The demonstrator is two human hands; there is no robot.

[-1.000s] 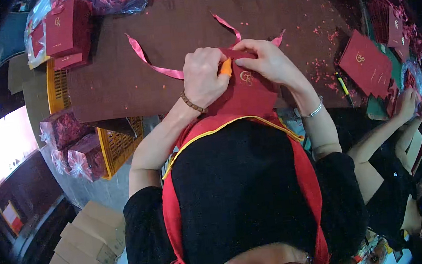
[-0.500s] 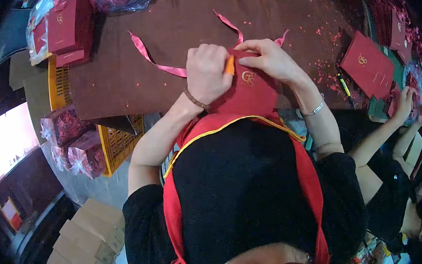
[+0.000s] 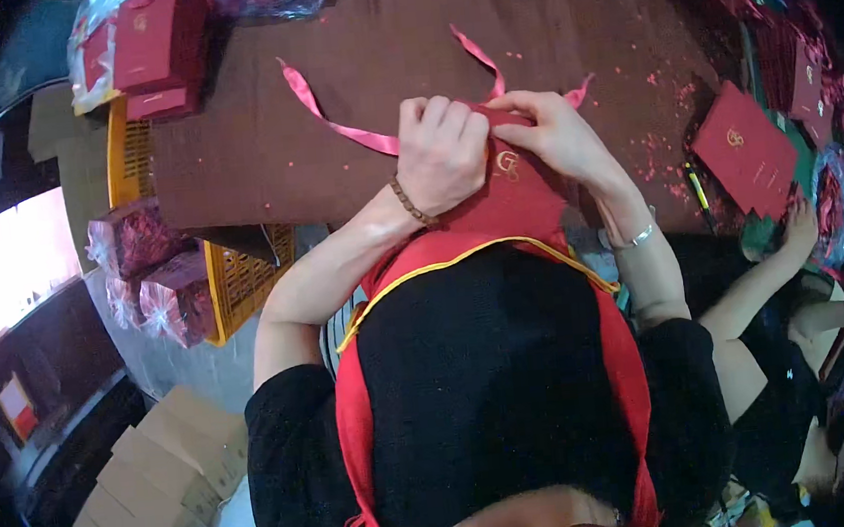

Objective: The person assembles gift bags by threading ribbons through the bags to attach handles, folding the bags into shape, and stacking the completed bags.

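Observation:
A flat red package point(image 3: 526, 189) with a gold emblem lies against my red apron at the table's near edge. Pink ribbons point(image 3: 331, 121) spread from behind its top across the cloth. My left hand point(image 3: 444, 151) is a closed fist, knuckles up, at the package's upper left; whatever is inside the fist is hidden. With thumb and fingers bent together, my right hand point(image 3: 543, 130) grips the package's top edge, close beside the left.
A brown cloth covers the table point(image 3: 364, 58), with red scraps scattered to the right. Another red package point(image 3: 745, 150) and a yellow marker point(image 3: 697, 186) lie there, near a co-worker's hand point(image 3: 798, 229). Stacked red boxes point(image 3: 154, 41) stand far left, above a yellow crate point(image 3: 234, 290).
An orange piece that showed at my left fist is out of sight. Both hands and the package sit slightly further right in view. The co-worker's hands have moved apart.

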